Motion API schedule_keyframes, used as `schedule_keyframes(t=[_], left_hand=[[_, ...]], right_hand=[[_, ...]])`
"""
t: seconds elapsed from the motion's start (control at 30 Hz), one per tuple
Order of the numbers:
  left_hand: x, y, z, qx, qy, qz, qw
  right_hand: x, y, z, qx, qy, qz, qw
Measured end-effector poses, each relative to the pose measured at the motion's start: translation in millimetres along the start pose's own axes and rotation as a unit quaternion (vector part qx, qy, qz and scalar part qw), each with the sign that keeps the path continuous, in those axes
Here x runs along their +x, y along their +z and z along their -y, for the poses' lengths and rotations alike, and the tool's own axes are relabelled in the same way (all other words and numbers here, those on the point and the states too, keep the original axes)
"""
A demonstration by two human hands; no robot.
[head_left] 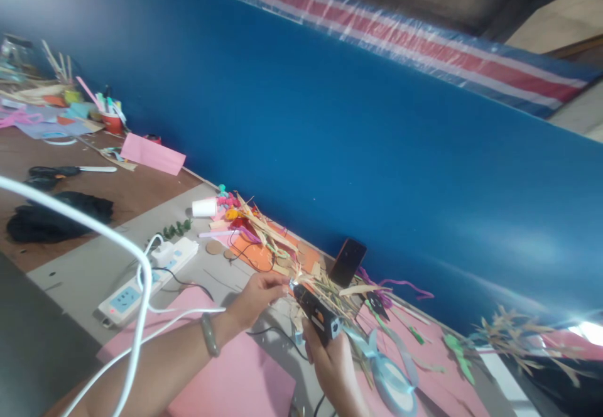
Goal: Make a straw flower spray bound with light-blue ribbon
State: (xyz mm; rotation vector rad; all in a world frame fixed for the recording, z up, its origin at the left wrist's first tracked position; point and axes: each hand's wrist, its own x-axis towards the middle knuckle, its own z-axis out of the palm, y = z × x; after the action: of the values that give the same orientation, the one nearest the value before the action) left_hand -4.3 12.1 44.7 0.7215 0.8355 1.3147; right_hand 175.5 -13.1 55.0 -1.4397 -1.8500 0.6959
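Observation:
My right hand (332, 359) is wrapped round a black hot glue gun (316, 312), its nozzle aimed up and left at a small pale piece. My left hand (260, 296), with a green bangle on the wrist, pinches that small piece (293, 281) right at the nozzle tip. Just behind lies a heap of dried straw strips (271, 233) over orange paper (257, 255). Pink paper (235, 376) lies beneath my forearms.
A white power strip (141, 282) with white cables lies at the left. A black phone (347, 261) leans against the blue wall. A blue ribbon roll (393, 382), a white cup (204, 207), black cloth (51, 216), scissors (70, 170) and cups of craft sticks are scattered around.

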Motion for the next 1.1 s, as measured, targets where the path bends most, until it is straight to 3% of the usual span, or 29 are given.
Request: schedule_keyframes(t=[0.47, 0.7, 0.83, 1.0, 1.1], left_hand=[[-0.3, -0.7, 0.2, 0.006, 0.013, 0.011, 1.0], [5.3, -5.5, 10.3, -0.013, 0.001, -0.003, 1.0], [9.2, -8.6, 16.2, -0.019, 0.001, -0.002, 1.0], [11.5, -12.4, 20.0, -0.019, 0.024, 0.024, 0.999], [15.0, -16.9, 27.3, -0.016, 0.022, 0.034, 0.999]], right_hand=[[-1.6, -0.1, 3.0, -0.013, -0.005, 0.001, 1.0], [-19.2, -14.4, -8.3, -0.022, -0.03, -0.015, 0.999], [-34.2, -30.9, -31.0, -0.096, -0.053, -0.047, 0.993], [-44.4, -66.5, -76.2, -0.238, 0.07, -0.16, 0.955], [-45.5, -91.2, -110.4, -0.28, 0.115, -0.182, 0.935]])
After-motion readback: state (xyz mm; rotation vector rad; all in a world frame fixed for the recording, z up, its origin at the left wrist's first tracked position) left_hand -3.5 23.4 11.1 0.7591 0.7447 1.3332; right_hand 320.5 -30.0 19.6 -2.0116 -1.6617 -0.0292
